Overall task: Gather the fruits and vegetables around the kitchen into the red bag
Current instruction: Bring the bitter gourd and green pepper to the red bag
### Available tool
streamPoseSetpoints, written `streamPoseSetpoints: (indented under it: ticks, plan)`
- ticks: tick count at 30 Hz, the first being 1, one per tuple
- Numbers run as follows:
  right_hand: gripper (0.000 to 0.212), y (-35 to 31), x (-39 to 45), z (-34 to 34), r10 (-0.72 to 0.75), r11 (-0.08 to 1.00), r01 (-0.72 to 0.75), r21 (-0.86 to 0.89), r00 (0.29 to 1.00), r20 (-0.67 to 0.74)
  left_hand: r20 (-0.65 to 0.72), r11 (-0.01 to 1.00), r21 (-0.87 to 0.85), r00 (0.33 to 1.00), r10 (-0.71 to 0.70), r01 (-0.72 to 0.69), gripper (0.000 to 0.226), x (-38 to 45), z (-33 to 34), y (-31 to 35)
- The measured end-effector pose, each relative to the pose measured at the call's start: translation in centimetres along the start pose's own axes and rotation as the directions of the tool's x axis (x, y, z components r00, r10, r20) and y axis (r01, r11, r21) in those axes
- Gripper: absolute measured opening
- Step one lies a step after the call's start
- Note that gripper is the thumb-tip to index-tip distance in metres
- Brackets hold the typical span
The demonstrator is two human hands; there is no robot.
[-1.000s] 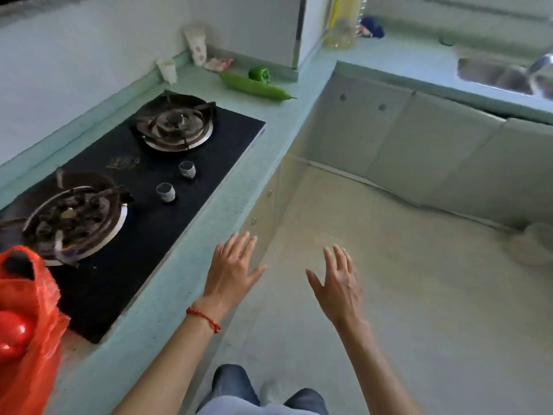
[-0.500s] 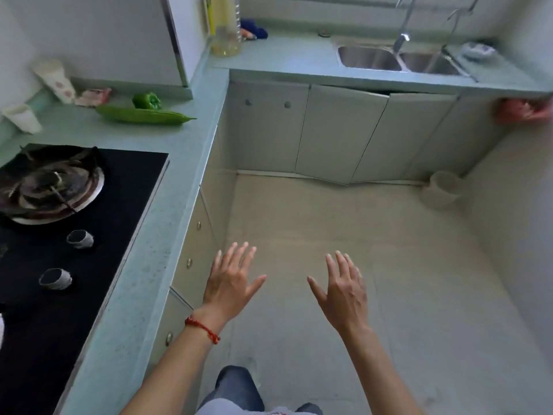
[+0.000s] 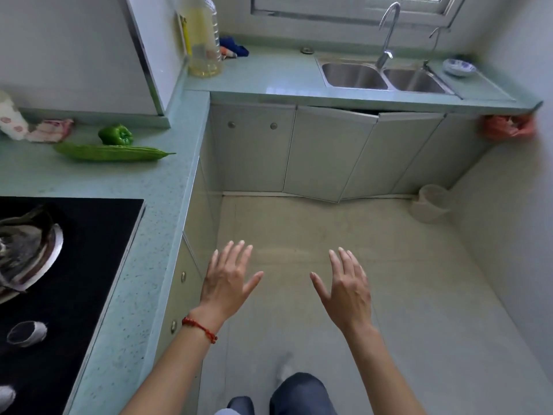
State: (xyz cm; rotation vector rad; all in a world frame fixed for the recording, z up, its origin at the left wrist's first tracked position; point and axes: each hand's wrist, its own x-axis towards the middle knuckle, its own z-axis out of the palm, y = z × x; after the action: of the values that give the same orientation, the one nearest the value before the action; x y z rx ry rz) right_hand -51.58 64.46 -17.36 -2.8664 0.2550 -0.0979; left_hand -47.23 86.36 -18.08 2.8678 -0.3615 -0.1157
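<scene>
You stood in the corner of a small kitchen with both arms held out over the floor, your left hand [image 3: 227,280] and right hand [image 3: 344,290] each spread flat, fingers straight, the grip wide and holding nothing. The produce lay at about ten o'clock from your hands, well apart from them, on the pale green table [image 3: 167,181]: a green bell pepper [image 3: 116,135] sat just behind a long bitter gourd [image 3: 113,152], the two seemingly touching, the gourd's pointed tip aimed toward the table's inner corner. The red bag was not in view at that moment, so its place could not be told from here. By the look of it, the step in hand was the approach to those two vegetables. To do it well, you would have turned left and closed in before reaching, taken the gourd around its thick middle so it would not tip, and cupped the pepper separately from above, keeping your sleeve-side arm clear of the black stove [image 3: 89,235] at eight o'clock. A yellow oil bottle [image 3: 204,40] stood at twelve o'clock beside the steel sink [image 3: 353,76]; its label showed no legible writing. The patterned wrapping at the far left edge bore red marks too blurred to read. No brand could be made out anywhere.
</scene>
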Motion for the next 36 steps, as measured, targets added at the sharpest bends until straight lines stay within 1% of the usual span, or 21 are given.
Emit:
streamPoseSetpoints:
  ticks: [4, 7, 11, 15, 21, 30, 34, 36]
  plan:
    - [0.079, 0.6, 6.4, 0.7, -0.028, 1.0, 0.028, -0.001, 1.0, 0.006, -0.013, 1.0, -0.014, 1.0, -0.016, 0.016, 0.078, 6.2, 0.3, -0.3]
    - [0.079, 1.2, 11.9, 1.2, -0.066, 0.998, 0.066, -0.001, 0.998, 0.003, -0.024, 0.999, -0.011, 0.999, -0.041, 0.04, 0.073, 11.1, 0.4, -0.1]
    - [0.078, 1.6, 19.8, 1.0, -0.124, 0.992, 0.124, 0.003, 0.992, 0.016, -0.017, 0.996, -0.011, 0.996, -0.09, 0.09, 0.077, 17.8, -0.5, 0.2]
    - [0.076, 1.6, 26.9, 0.8, -0.193, 0.981, 0.193, 0.011, 0.981, -0.003, -0.018, 0.99, -0.024, 0.99, -0.137, 0.136, 0.077, 23.9, -1.5, 0.3]
    - [0.076, 0.8, 35.7, 1.3, -0.215, 0.976, 0.215, 0.026, 0.976, 0.02, -0.025, 0.986, -0.009, 0.985, -0.169, 0.169, 0.078, 31.2, -2.7, -0.6]
    - [0.074, -3.7, 48.7, 3.6, -0.228, 0.973, 0.227, 0.032, 0.972, 0.055, -0.033, 0.978, -0.016, 0.978, -0.208, 0.208, 0.079, 43.2, -3.6, -6.3]
    - [0.075, -7.1, 54.3, 4.3, -0.234, 0.972, 0.233, 0.031, 0.969, 0.08, -0.051, 0.972, -0.026, 0.97, -0.236, 0.235, 0.068, 48.2, -4.7, -9.9]
    - [0.074, -8.7, 56.8, 4.6, -0.259, 0.966, 0.256, 0.039, 0.963, 0.07, -0.061, 0.964, -0.045, 0.963, -0.263, 0.261, 0.068, 50.2, -5.0, -11.8]
